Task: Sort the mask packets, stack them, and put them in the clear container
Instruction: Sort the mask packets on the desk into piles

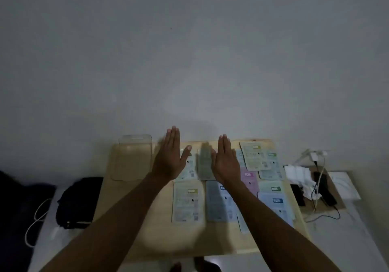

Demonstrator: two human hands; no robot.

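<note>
Both hands [197, 162] flat, seemingly empty

A light wooden table [151, 229] is being seen set against a wall. A clear container [132, 158], empty, is lying on its far left corner. Mask packets [231, 187] are being spread flat over the centre & right half, approx. ten or more, several overlapping at the far right: a pale green one [187, 203] nr centre, a grey-blue one [217, 202] just beside it, a pink one [249, 180] further right.
</note>
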